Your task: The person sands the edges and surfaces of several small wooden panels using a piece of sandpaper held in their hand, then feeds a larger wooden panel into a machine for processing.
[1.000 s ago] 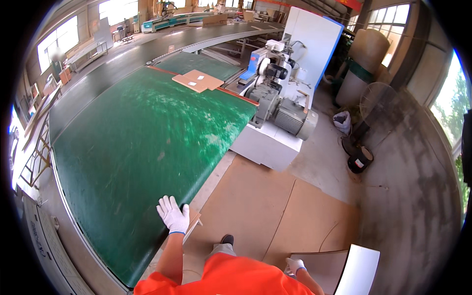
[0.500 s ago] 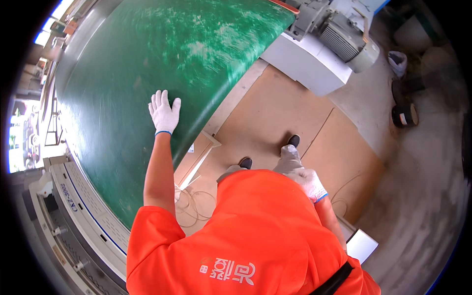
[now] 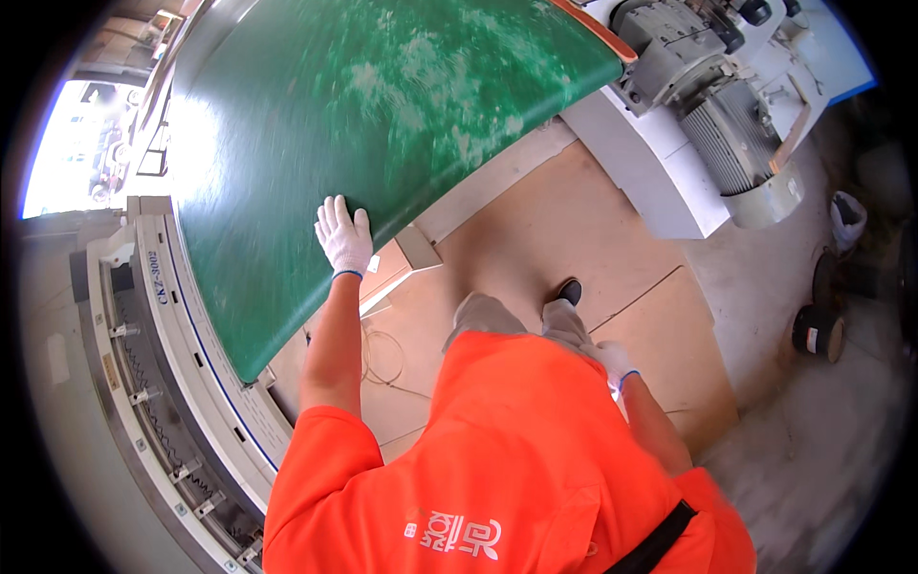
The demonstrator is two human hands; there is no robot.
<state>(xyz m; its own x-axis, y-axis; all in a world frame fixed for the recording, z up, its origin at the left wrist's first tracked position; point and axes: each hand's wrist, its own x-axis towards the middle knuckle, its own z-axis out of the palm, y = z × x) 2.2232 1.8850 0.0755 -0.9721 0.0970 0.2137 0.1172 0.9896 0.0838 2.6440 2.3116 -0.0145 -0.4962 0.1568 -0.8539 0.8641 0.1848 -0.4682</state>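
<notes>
A wide green conveyor belt (image 3: 287, 163) with pale scuffs stretches out in front of me and to the left. My left hand (image 3: 344, 236), in a white knit glove with a blue cuff, lies flat on the belt near its close edge, fingers stretched out, holding nothing. My right hand (image 3: 613, 360), gloved the same way, hangs low at my right side beside my grey trouser leg. Its fingers are partly hidden by my orange shirt, and I cannot make out whether anything is in them.
A grey motor (image 3: 732, 143) and white housing (image 3: 641, 163) stand at the belt's far right end. A long white machine frame (image 3: 182, 316) runs along the left. Brown boards (image 3: 535, 230) cover the floor, with a loose thin cord (image 3: 382, 359) on them. A dark spool (image 3: 818, 333) lies far right.
My view has turned and shifted, so the motor shows more fully. My left hand stays flat on the belt, now closer to its edge. One leg has stepped; my right hand remains low.
</notes>
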